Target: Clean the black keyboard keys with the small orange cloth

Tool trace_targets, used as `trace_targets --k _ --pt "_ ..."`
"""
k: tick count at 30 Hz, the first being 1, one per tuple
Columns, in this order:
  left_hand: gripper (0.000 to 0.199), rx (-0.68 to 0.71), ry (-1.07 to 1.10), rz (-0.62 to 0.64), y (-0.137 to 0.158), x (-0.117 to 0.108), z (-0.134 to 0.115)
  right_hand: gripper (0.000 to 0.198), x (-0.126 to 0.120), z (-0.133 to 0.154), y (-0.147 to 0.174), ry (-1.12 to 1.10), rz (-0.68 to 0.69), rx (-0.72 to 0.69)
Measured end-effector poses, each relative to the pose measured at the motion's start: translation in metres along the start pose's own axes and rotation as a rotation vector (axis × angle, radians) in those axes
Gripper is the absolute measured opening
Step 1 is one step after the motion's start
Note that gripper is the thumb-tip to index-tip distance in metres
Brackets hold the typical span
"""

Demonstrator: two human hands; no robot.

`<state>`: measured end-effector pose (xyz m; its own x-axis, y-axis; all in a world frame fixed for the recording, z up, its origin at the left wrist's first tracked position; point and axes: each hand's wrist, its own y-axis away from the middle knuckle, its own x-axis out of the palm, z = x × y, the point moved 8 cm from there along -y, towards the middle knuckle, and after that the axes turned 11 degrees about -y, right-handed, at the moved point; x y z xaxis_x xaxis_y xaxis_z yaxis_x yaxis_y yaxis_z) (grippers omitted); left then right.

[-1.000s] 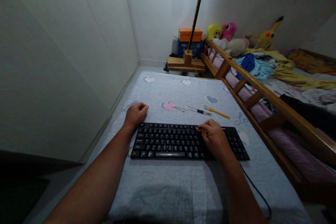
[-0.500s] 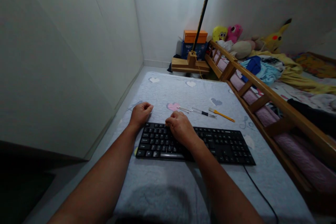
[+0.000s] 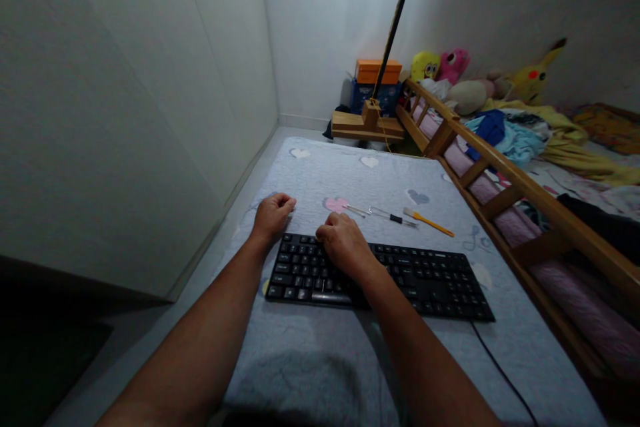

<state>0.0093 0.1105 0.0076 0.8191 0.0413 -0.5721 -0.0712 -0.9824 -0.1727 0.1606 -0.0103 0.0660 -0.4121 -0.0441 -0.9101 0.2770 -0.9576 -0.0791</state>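
both hands were held at the keyboard (image 3: 443, 287), which was laid on a pale cloth (image 3: 333, 173) printed with hearts. the left hand (image 3: 273, 217) was held just beside the keyboard's far corner, at 10 o'clock from its middle; its fingers were curled in, and the thumb was drawn close to the forefinger. the right hand (image 3: 345, 241) was set over the keyboard, also toward 10 o'clock, with its fingertips bunched down at the top row of keys. whether anything was pinched there could not be told, since the fingertips were mostly hidden. part of the keys was covered by that hand and its forearm. a black cable (image 3: 505, 375) was trailed from the near edge at 4 o'clock.

beyond the keyboard, two thin sticks (image 3: 357, 211) were laid between 11 and 12 o'clock, near a pink heart. a wire tool (image 3: 395, 219) with a black grip was placed about 12 o'clock, and a yellow brush (image 3: 431, 223) at 1 o'clock, its bristles turned toward 10.

farther off, at 1 o'clock in the view, an orange box (image 3: 379, 71) was stacked on a blue box (image 3: 363, 97). toys (image 3: 425, 67) were heaped on the bed behind a wooden rail (image 3: 493, 159) toward 2.
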Motion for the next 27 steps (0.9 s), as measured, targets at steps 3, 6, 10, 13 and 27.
trace_targets --k 3,6,10,13,27 --pt "0.028 -0.01 0.04 -0.017 -0.001 0.0 0.003 0.025 0.004 0.01 -0.007 -0.04 -0.02 -0.042" --pt "0.028 -0.004 0.063 -0.022 -0.002 0.0 0.004 0.026 0.012 0.019 -0.013 -0.054 -0.032 -0.08" --pt "0.027 -0.002 0.063 -0.026 -0.002 -0.001 0.004 0.026 0.016 0.018 -0.012 -0.024 -0.011 -0.075" --pt "0.027 -0.004 0.075 -0.026 -0.002 -0.001 0.004 0.025 0.011 0.012 -0.008 -0.002 0.003 -0.056" --pt "0.02 -0.113 0.244 -0.043 -0.001 -0.004 0.005 0.027 0.03 0.044 -0.036 -0.003 -0.024 -0.157"
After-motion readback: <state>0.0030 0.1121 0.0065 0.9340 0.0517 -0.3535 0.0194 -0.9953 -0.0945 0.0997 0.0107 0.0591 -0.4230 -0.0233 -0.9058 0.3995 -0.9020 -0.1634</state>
